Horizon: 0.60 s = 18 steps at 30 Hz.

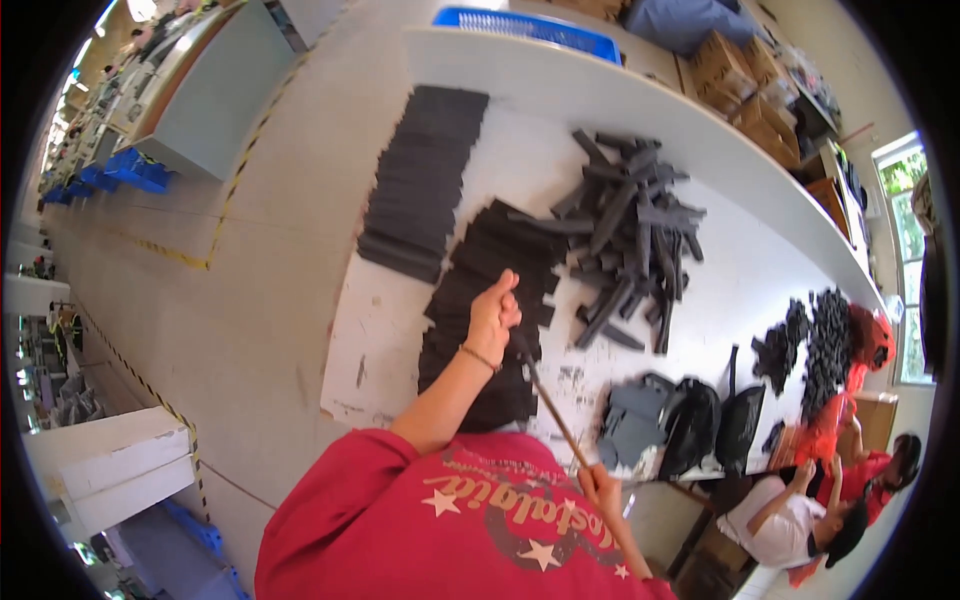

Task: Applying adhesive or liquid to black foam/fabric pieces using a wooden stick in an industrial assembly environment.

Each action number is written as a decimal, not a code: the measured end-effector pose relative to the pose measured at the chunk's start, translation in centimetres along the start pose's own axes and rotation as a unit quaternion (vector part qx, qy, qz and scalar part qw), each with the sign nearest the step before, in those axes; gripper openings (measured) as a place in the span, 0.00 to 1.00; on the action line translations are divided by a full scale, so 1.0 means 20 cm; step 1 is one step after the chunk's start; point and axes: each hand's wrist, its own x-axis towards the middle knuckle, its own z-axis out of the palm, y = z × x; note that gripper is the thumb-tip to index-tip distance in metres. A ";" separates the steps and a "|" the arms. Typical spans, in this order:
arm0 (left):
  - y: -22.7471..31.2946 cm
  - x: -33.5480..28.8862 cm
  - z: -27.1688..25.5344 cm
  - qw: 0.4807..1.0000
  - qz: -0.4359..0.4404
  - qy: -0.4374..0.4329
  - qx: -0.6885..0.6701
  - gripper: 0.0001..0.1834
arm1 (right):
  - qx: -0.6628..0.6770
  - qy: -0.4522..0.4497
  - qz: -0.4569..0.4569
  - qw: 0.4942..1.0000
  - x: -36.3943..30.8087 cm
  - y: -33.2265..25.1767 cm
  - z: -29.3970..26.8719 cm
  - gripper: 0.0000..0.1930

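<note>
My left hand is closed above a spread of overlapping black fabric strips on the white table. A short dark piece of fabric shows at the lower side of that fist, where the far end of a thin brown stick meets it. Close to my body, my right hand grips the near end of this stick, which slants up and left. Beyond the left hand lies a neat row of black strips. A loose heap of folded or rolled black strips sits to the right.
The white table has a raised board along its far side. Black bags and piles of small black pieces lie rightward. Two people work at the right. A blue basket stands behind the board.
</note>
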 end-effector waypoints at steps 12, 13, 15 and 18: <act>-0.12 -0.06 0.02 0.993 -0.031 0.035 -0.109 0.12 | 0.210 0.177 -0.154 0.949 0.71 -0.57 0.28 0.08; -0.11 -0.09 -0.01 0.995 -0.032 0.007 -0.098 0.11 | 0.243 0.187 -0.166 0.937 0.74 -0.57 0.28 0.07; -0.09 -0.18 0.06 0.996 0.031 -0.035 0.072 0.13 | 0.263 0.168 -0.144 0.939 0.75 -0.54 0.25 0.06; -0.16 -0.28 0.00 0.821 0.110 -0.319 0.460 0.13 | 0.235 0.126 -0.134 0.955 0.76 -0.51 0.20 0.05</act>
